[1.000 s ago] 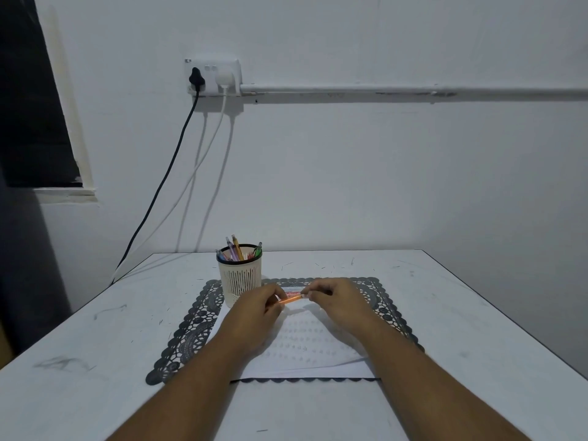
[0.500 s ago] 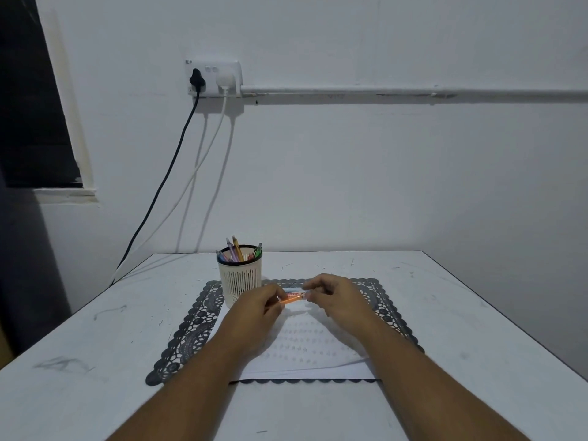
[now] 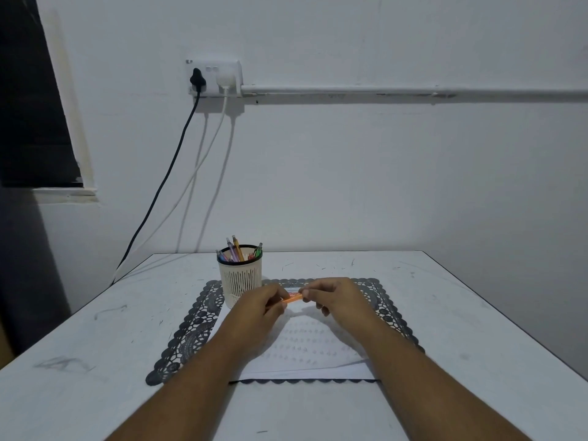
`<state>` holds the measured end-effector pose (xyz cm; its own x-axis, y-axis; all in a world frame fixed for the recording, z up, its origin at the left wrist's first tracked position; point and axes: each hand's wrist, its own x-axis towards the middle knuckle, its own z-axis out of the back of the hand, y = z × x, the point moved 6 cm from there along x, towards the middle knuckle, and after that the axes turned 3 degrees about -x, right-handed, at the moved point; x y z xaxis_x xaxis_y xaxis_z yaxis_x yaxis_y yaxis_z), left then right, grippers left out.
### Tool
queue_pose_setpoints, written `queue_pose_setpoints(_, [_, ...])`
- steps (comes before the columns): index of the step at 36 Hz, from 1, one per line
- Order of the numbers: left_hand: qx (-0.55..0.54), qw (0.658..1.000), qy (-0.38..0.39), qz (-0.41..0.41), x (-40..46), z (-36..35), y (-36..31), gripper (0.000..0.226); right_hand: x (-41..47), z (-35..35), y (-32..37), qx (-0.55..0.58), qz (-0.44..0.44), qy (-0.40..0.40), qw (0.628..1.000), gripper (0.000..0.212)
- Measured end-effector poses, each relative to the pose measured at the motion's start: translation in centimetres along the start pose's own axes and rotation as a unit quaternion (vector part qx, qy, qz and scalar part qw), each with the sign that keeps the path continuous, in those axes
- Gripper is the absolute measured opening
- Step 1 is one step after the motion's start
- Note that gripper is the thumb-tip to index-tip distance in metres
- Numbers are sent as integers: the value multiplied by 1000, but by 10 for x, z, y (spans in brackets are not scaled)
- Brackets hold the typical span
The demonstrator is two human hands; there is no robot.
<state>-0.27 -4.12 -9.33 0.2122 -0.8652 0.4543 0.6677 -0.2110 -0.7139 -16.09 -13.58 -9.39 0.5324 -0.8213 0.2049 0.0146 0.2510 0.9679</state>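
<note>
An orange pen [image 3: 292,299] is held level between both hands above a white sheet of paper [image 3: 305,345] printed with rows of small marks. My left hand [image 3: 259,308] pinches its left end and my right hand [image 3: 337,297] pinches its right end. Both ends of the pen are hidden by my fingers. The sheet lies on a dark lace-edged placemat [image 3: 191,329]. Just left of my hands stands a white slotted pen holder [image 3: 240,278] with several coloured pens in it.
The white table [image 3: 95,361] is scuffed and backs onto a white wall. A socket [image 3: 213,78] with a black and a white cable sits above the far left corner. A dark window opening [image 3: 28,106] is at the left.
Both hands have lifted slightly with the pen and stay close together; the grip looks the same.
</note>
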Motion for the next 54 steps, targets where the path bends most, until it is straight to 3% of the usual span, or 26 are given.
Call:
queue_pose_setpoints(10, [-122, 991, -31, 42, -1, -7, -2, 18, 4, -12, -4, 109, -17, 3, 994, 8])
queue_pose_setpoints(16, [-42, 997, -2, 63, -1, -6, 6, 17, 10, 0, 0, 192, -3, -49, 980, 8])
queue_pose_setpoints(23, [8, 997, 46, 63, 0, -13, 6, 16, 8, -9, 7, 293, 10, -19, 956, 16])
queue_pose_setpoints(32, [-30, 997, 50, 57, -1, -15, 6, 18, 7, -26, 15, 425, 12, 40, 904, 33])
queue_pose_setpoints(41, [-55, 996, 58, 47, -1, -15, 4, 16, 9, -16, 10, 477, 2, 17, 879, 40])
queue_pose_setpoints(54, [-28, 997, 62, 30, -1, -16, 4, 17, 8, -14, 11, 479, -2, 13, 878, 29])
